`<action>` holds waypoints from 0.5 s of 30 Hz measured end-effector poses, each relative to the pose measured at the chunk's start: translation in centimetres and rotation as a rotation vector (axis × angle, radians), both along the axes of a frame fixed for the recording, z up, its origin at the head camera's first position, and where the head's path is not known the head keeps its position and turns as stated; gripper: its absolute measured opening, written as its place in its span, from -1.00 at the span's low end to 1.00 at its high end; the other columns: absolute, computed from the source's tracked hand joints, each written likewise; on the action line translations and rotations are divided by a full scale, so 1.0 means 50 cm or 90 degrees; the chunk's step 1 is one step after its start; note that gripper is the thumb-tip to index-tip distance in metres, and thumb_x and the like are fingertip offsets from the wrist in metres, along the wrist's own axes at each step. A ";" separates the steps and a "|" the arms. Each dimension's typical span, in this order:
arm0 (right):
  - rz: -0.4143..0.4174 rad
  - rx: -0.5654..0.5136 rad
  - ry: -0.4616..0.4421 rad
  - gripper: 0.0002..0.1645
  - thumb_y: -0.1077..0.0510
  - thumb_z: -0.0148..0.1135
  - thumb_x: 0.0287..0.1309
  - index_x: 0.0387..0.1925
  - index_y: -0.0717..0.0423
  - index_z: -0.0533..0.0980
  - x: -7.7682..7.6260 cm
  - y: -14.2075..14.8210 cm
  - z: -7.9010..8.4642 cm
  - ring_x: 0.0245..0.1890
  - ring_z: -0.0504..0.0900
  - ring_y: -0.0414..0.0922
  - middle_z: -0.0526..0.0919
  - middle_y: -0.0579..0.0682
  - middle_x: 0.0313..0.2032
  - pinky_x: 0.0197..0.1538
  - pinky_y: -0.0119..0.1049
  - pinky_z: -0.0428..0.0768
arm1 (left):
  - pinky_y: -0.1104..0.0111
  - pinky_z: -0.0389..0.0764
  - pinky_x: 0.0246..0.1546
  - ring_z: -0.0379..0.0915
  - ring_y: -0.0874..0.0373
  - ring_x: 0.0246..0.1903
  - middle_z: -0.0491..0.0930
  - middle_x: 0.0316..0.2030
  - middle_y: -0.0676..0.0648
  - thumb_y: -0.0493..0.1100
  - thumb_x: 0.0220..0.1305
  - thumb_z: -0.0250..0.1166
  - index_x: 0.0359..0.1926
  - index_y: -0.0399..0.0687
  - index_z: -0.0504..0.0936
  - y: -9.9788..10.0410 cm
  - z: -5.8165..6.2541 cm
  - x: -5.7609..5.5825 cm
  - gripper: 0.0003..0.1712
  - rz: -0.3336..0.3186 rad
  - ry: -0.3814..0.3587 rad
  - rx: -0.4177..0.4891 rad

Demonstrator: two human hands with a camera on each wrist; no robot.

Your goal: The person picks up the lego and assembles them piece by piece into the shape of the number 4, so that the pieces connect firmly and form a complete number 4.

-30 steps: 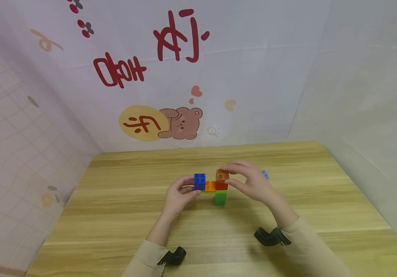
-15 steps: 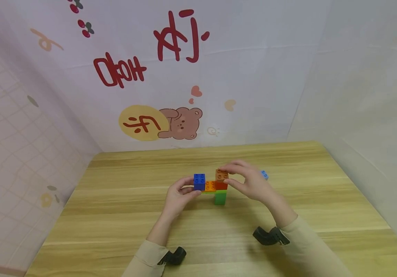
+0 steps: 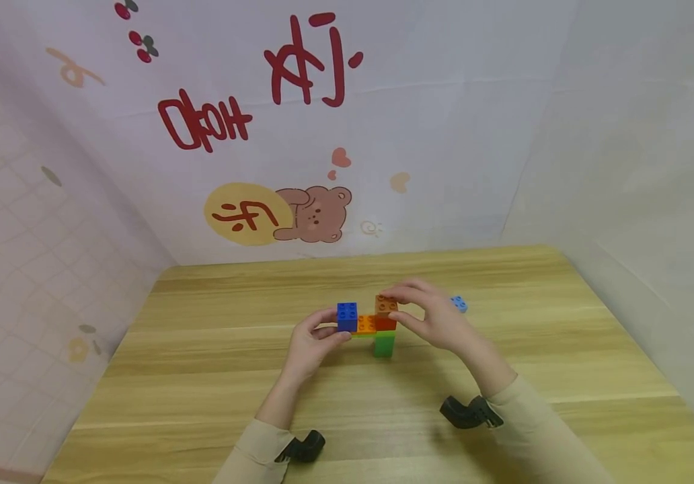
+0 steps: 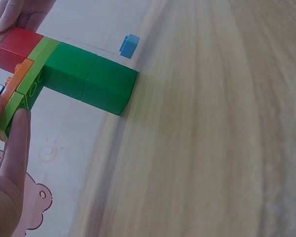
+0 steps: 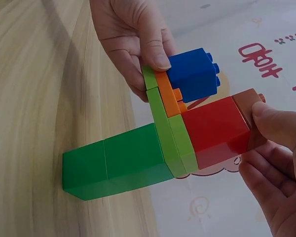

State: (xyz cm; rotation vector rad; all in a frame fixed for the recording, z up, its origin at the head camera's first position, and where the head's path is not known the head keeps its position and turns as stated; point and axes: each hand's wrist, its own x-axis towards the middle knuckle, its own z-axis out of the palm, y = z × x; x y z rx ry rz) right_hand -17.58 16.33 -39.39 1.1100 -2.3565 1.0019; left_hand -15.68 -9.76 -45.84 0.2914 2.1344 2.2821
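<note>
A toy building-brick structure stands on the table. Two stacked green bricks (image 5: 130, 158) form its column, with lime green plates (image 5: 163, 123) across the top. On these sit an orange plate (image 3: 367, 325) and a red brick (image 5: 217, 131). A dark blue brick (image 3: 347, 317) stands on the orange plate at the overhanging left end. My left hand (image 3: 312, 344) pinches that end, thumb by the blue brick's base and fingers under the lime plate. Atop the red brick is a brown brick (image 3: 386, 305), pinched between thumb and fingers of my right hand (image 3: 442, 320).
A light blue brick (image 3: 459, 304) lies on the wooden table (image 3: 214, 376) behind my right hand. White printed cloth (image 3: 444, 134) rises along the table's back and sides. Black camera mounts (image 3: 468, 412) stick out from both cuffs.
The head view has shifted slightly, showing more of the light blue brick beside my right hand. Both hands keep the same hold on the structure.
</note>
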 end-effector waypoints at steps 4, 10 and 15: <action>0.004 -0.006 -0.001 -0.54 0.31 0.42 0.12 0.09 0.11 0.61 -0.001 -0.001 -0.003 -0.15 0.64 -0.07 0.62 0.02 -0.05 -0.10 -0.13 0.65 | 0.33 0.69 -0.21 0.65 0.01 -0.20 0.59 -0.12 -0.21 -0.52 0.08 0.42 0.06 -0.39 0.61 0.000 -0.002 -0.001 -0.54 0.002 -0.002 0.000; 0.007 -0.026 -0.006 -0.53 0.34 0.42 0.10 0.09 0.11 0.60 0.003 -0.002 -0.007 -0.18 0.66 -0.08 0.60 0.05 -0.03 -0.13 -0.15 0.68 | 0.35 0.68 -0.21 0.66 0.00 -0.22 0.60 -0.13 -0.21 -0.50 0.09 0.43 0.04 -0.39 0.62 0.000 -0.002 -0.001 -0.56 0.005 -0.012 -0.010; 0.008 -0.037 -0.025 -0.53 0.35 0.40 0.12 0.10 0.11 0.59 0.006 -0.004 -0.010 -0.15 0.66 -0.06 0.58 0.05 -0.02 -0.10 -0.15 0.68 | 0.36 0.68 -0.23 0.66 -0.01 -0.22 0.61 -0.14 -0.20 -0.51 0.06 0.44 0.03 -0.38 0.63 -0.002 0.002 0.002 -0.55 0.020 -0.020 -0.015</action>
